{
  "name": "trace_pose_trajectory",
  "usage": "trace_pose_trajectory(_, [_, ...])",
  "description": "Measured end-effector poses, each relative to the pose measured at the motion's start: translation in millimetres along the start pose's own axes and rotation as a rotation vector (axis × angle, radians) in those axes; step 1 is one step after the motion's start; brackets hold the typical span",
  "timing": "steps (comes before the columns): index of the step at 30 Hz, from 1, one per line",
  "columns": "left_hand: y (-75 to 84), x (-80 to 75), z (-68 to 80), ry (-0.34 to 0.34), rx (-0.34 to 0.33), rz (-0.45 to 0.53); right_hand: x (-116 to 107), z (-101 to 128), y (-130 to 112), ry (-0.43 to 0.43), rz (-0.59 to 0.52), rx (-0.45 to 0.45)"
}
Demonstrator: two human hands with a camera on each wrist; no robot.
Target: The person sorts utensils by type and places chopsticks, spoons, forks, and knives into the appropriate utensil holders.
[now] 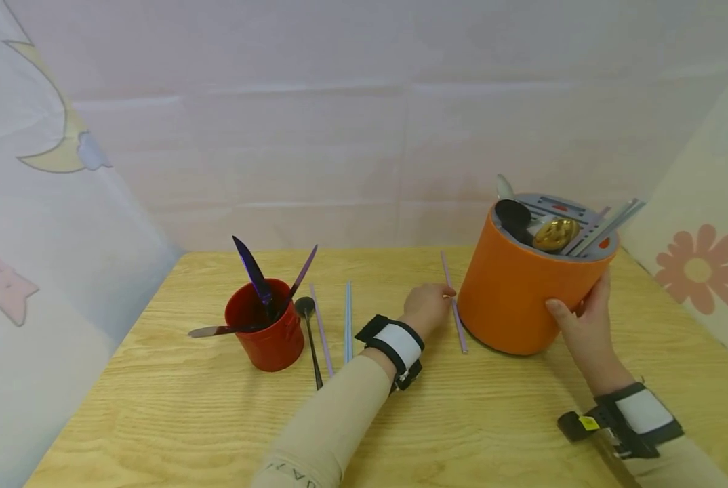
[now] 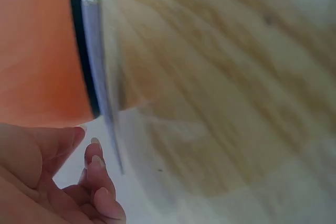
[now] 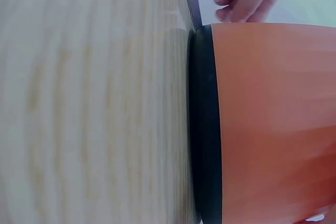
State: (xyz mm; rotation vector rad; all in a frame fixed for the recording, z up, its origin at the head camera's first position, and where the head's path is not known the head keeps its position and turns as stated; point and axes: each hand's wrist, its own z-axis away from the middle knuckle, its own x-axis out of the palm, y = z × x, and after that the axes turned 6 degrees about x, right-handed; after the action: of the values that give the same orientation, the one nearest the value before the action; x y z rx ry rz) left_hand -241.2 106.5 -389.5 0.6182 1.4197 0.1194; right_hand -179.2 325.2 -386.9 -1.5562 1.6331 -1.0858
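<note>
Orange holder (image 1: 519,298), tilted leftward on wooden table (image 1: 175,407): clasped by right hand (image 1: 583,325), fingers curled round its right wall, seemingly to steady the lean. Left hand (image 1: 426,306) curled, fingertips at purple chopstick (image 1: 454,303) just beside the holder's base; pinch cannot be confirmed. Further left: loose chopsticks, spoon, red cup (image 1: 268,332) of utensils.

The light is bright and soft, and it looks even all over. The head view is sharp, with only faint, short shadows under the red cup (image 1: 266,332) and the orange holder (image 1: 522,291). Straight lines bend a little near the edges. Both wrist views are blurry: the worktop (image 2: 220,77) grain looks smeared, and the close orange wall is fuzzy.
</note>
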Motion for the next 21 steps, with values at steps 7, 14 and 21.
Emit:
trace_pose_trajectory(7, [-3.4, 7.9, -2.8, -0.062, 0.085, -0.156, 0.9, 3.1, 1.4, 0.001, 0.012, 0.009])
trace_pose_trajectory(14, [0.3, 8.1, 1.2, -0.117, 0.024, -0.260, 0.9, 5.9, 2.7, -0.003, 0.024, 0.001])
trace_pose_trajectory(21, [-2.8, 7.0, 0.2, -0.085, -0.135, -0.255, 1.2, 4.5, 0.8, 0.007, 0.036, 0.019])
